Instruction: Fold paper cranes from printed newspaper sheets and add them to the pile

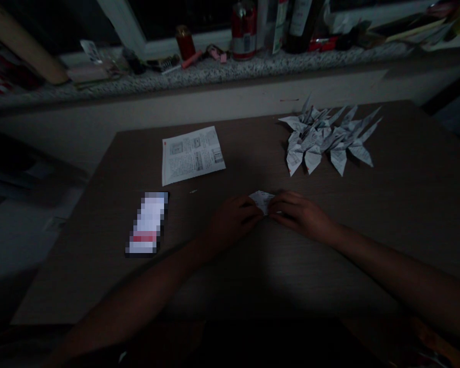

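Between my two hands, on the dark wooden table (pixel 222 286), lies a small piece of folded printed paper (pixel 262 200). The fingers of my left hand (pixel 235 217) close on its left side. From the other side my right hand (pixel 301 213) pinches its right edge, fingertips low near the front corner. My fingers cover both side edges of the paper, so its full outline is hidden. Beyond my right hand sits a cluster of several folded paper cranes (pixel 322 138) made of similar printed paper.
A flat printed sheet (pixel 193 156) lies at the back left of the table. Nearer me on the left is a phone (pixel 147 223) with a lit, blurred screen. Behind the table, a speckled stone sill (pixel 210 73) carries a red can (pixel 244 30), a dark bottle (pixel 299 23) and clutter.
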Available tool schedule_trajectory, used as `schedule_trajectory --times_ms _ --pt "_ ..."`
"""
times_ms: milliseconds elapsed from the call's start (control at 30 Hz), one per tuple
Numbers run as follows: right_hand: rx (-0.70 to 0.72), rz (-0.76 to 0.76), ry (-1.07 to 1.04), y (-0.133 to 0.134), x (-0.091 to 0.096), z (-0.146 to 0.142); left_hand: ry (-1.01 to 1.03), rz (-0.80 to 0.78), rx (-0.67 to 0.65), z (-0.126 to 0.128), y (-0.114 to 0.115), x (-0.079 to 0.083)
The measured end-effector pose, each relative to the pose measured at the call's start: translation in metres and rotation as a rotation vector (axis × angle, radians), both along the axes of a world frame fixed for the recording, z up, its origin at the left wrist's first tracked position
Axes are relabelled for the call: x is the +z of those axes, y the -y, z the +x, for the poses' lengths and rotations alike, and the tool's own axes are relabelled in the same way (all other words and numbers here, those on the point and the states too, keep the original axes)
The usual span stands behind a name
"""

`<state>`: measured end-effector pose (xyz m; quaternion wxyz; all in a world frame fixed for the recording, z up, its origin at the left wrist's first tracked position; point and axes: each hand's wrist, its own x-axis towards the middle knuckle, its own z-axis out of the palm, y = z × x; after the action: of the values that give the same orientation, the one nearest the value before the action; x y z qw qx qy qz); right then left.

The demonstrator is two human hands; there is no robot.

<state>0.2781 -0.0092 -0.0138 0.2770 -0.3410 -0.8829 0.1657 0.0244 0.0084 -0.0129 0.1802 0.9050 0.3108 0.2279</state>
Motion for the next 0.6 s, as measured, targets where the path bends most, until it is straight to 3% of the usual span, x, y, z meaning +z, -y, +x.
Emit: schedule_trajectory --times_ms 200,400,600 --pt "-0.057 -0.040 -0.042 -0.002 -0.004 -0.003 -0.011 -0.138 0.110 0.011 -0.002 0.007" --pt "-0.086 0.013 -0.050 -0.001 -0.007 -0.003 0.021 -0.240 0.196 0.014 -0.006 0.011" --pt "-0.042 0.099 0.040 -0.001 -0.009 0.001 -0.002 -0.234 0.236 0.014 -0.004 0.011"
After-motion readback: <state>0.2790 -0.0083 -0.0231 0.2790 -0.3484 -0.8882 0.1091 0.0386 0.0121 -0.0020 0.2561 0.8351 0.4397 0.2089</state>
